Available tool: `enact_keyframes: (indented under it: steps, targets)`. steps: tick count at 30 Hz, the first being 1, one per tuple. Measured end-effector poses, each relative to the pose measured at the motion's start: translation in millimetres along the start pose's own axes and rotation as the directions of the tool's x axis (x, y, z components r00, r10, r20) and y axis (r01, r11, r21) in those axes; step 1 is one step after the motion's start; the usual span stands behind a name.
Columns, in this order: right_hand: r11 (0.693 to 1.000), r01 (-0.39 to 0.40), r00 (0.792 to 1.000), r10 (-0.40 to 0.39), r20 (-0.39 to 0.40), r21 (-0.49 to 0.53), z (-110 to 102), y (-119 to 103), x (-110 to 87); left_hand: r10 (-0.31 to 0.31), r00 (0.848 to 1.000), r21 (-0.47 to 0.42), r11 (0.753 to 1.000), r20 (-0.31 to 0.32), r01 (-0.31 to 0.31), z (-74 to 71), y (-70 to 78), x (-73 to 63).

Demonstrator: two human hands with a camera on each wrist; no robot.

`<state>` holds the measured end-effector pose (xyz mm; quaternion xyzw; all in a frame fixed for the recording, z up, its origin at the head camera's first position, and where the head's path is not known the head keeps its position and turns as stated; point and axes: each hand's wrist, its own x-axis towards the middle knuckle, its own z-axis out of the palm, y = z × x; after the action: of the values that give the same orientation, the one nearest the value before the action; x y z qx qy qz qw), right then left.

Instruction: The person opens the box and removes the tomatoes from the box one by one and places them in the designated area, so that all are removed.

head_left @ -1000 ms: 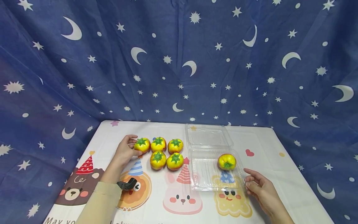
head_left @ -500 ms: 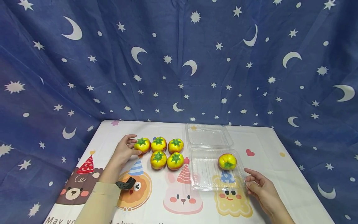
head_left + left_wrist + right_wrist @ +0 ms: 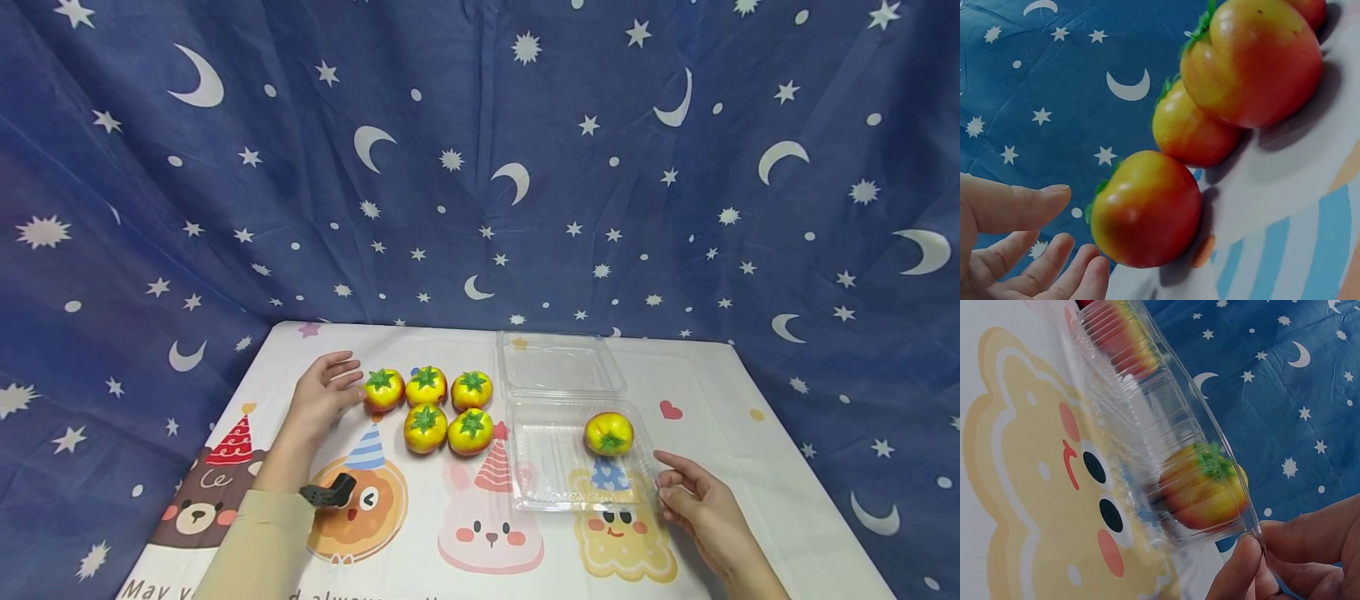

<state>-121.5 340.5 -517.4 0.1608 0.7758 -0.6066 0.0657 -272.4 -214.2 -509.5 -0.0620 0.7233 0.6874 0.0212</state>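
Observation:
Several yellow-red tomatoes with green leafy tops sit in two rows on the left of the table. My left hand [image 3: 321, 396] is beside the leftmost tomato [image 3: 385, 390], its fingers loosely spread and holding nothing. In the left wrist view the thumb stands apart from that tomato [image 3: 1147, 209], while the fingertips come close to its lower side. A clear plastic clamshell container [image 3: 551, 498] lies with its lid [image 3: 562, 367] folded back. Inside its right part rests one tomato [image 3: 609, 434] tipped on its side. My right hand [image 3: 701, 508] pinches the container's right rim between thumb and finger.
More tomatoes stand close together: two in the back row [image 3: 426, 387], two in the front row [image 3: 470, 432]. The white tablecloth [image 3: 742, 433] has printed cartoon figures. A blue curtain [image 3: 480, 250] with moons and stars hangs behind the table.
My left hand has drawn back a little to the left from the leftmost tomato, which stays nearly in place. My right hand and the container have not moved.

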Motion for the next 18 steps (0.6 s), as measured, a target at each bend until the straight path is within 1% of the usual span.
enact_keyframes:
  steps: [5,8,12,18]
  targets:
    - [1.0,0.008,1.0,-0.008,0.001,0.007,1,0,-1.5,0.046,0.999,-0.004,0.999,-0.013,-0.046,0.6,11.7,-6.1]
    - [1.0,0.02,1.0,-0.02,0.005,0.011,0,0,-1.8,0.088,0.996,0.005,0.996,-0.014,-0.088,3.5,17.1,-7.6]
    - [1.0,0.024,1.0,-0.024,0.004,0.015,0,0,-2.1,0.143,0.99,0.026,0.989,-0.006,-0.143,12.9,24.5,-12.5]
    - [0.999,0.032,0.999,-0.032,0.006,0.017,0,-2,-2.0,0.232,0.973,0.07,0.97,-0.001,-0.232,31.6,38.7,-23.3]
